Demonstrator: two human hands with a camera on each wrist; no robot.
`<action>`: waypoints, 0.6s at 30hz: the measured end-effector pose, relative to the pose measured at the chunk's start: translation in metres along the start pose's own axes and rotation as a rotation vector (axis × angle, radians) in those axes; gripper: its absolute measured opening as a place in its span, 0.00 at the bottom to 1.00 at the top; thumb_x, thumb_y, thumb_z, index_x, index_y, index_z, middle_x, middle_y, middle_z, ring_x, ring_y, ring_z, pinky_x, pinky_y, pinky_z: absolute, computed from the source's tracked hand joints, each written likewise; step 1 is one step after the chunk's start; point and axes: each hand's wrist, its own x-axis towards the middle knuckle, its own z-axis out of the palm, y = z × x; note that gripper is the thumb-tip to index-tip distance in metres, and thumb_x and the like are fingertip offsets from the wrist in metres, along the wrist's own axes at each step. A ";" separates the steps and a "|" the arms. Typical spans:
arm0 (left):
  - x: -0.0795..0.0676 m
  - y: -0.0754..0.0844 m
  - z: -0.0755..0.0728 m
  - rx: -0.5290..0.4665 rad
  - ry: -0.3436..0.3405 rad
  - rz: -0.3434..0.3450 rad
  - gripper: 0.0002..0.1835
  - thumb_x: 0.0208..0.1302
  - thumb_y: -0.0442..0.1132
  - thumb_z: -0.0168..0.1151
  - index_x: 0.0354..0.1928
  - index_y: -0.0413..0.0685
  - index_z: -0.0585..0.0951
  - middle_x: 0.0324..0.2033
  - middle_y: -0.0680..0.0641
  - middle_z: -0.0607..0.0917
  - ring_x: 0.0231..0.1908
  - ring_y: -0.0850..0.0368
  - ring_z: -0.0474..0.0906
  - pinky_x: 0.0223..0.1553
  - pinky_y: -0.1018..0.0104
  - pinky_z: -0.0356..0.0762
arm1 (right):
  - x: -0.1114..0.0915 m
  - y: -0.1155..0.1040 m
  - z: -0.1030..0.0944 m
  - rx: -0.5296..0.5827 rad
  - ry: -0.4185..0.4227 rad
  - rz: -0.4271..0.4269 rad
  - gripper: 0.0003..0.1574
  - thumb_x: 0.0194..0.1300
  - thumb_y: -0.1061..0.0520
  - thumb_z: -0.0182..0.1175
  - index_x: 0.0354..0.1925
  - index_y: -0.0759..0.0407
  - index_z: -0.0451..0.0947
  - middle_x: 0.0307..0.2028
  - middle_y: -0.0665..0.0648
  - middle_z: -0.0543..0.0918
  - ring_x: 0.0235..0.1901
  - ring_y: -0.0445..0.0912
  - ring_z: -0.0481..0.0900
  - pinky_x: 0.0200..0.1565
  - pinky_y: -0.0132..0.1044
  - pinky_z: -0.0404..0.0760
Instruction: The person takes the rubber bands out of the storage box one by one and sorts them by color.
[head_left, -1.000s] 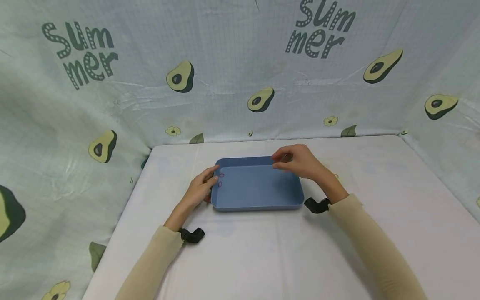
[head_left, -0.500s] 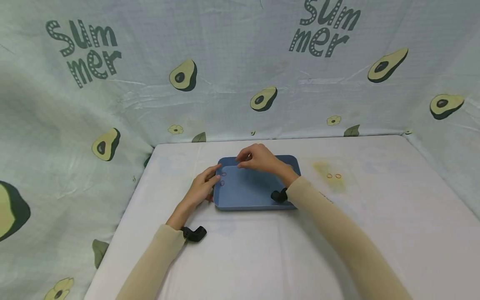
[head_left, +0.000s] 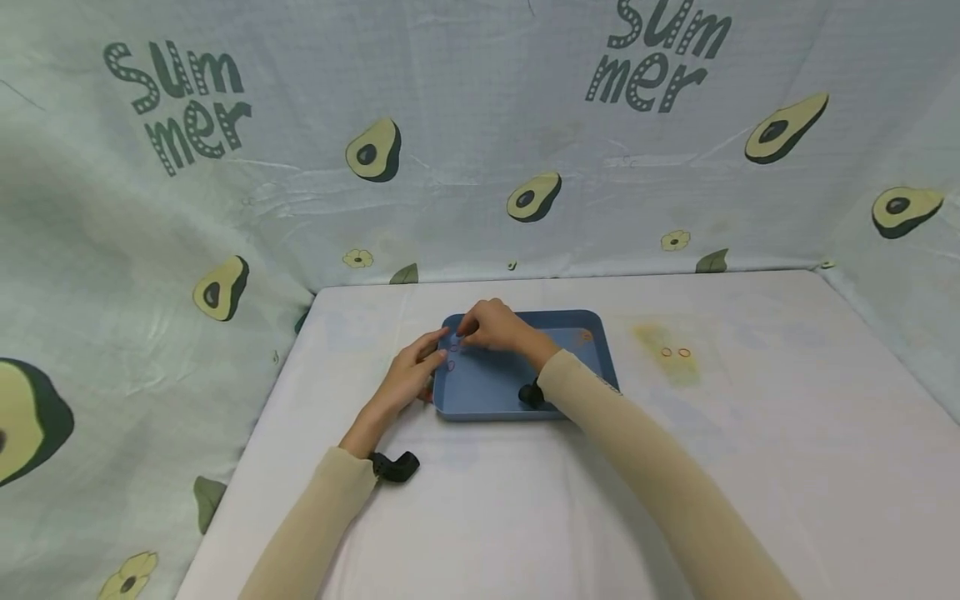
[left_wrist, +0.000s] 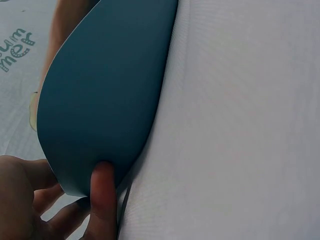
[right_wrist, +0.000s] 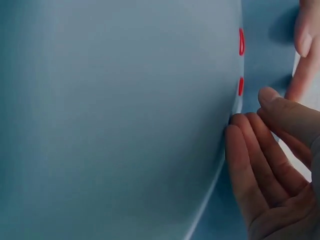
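A shallow blue tray (head_left: 525,392) lies on the table. My left hand (head_left: 408,371) holds its left short side; in the left wrist view a fingertip (left_wrist: 103,175) presses the outer wall. Two thin red rings (right_wrist: 241,41) lie along the tray's left end, close to both hands. My right hand (head_left: 491,327) reaches over the tray, its fingers bent down at the far left corner. In the right wrist view its fingertips (right_wrist: 235,122) meet the tray beside the rings, thumb close by. I cannot tell whether anything is pinched there.
Two more red-orange rings (head_left: 675,352) lie on a yellowish patch of the white table (head_left: 750,433), right of the tray. A small orange-brown spot (head_left: 585,335) shows near the tray's right end. A patterned cloth (head_left: 450,233) hangs behind the table.
My right hand has moved left across the tray, from its far right corner to its far left corner, then dipped lower. My left hand stays at the tray's left side.
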 end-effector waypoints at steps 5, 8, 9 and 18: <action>0.001 -0.002 0.002 -0.004 -0.002 0.007 0.28 0.82 0.48 0.51 0.80 0.63 0.64 0.79 0.41 0.64 0.61 0.36 0.79 0.21 0.59 0.82 | 0.006 -0.001 0.010 -0.048 -0.008 -0.012 0.16 0.68 0.54 0.70 0.51 0.59 0.89 0.45 0.57 0.92 0.40 0.46 0.89 0.43 0.36 0.86; 0.002 -0.001 0.002 -0.012 -0.011 0.001 0.29 0.82 0.47 0.51 0.80 0.61 0.63 0.79 0.40 0.63 0.62 0.34 0.79 0.21 0.58 0.82 | 0.008 -0.001 0.014 -0.071 0.012 -0.005 0.14 0.67 0.54 0.71 0.49 0.59 0.90 0.43 0.56 0.92 0.42 0.47 0.89 0.46 0.38 0.86; 0.002 0.001 0.002 -0.013 -0.016 -0.002 0.29 0.82 0.47 0.50 0.80 0.59 0.63 0.79 0.40 0.63 0.62 0.34 0.78 0.22 0.58 0.82 | 0.008 0.000 0.015 -0.075 0.020 -0.001 0.14 0.67 0.54 0.71 0.48 0.58 0.91 0.43 0.56 0.93 0.42 0.47 0.89 0.46 0.38 0.86; -0.015 0.031 0.000 -0.020 -0.035 -0.011 0.29 0.82 0.41 0.50 0.80 0.51 0.63 0.78 0.36 0.63 0.62 0.33 0.78 0.25 0.58 0.83 | 0.012 -0.001 0.019 -0.118 0.046 -0.019 0.09 0.68 0.55 0.70 0.42 0.57 0.93 0.36 0.54 0.93 0.32 0.44 0.86 0.37 0.34 0.83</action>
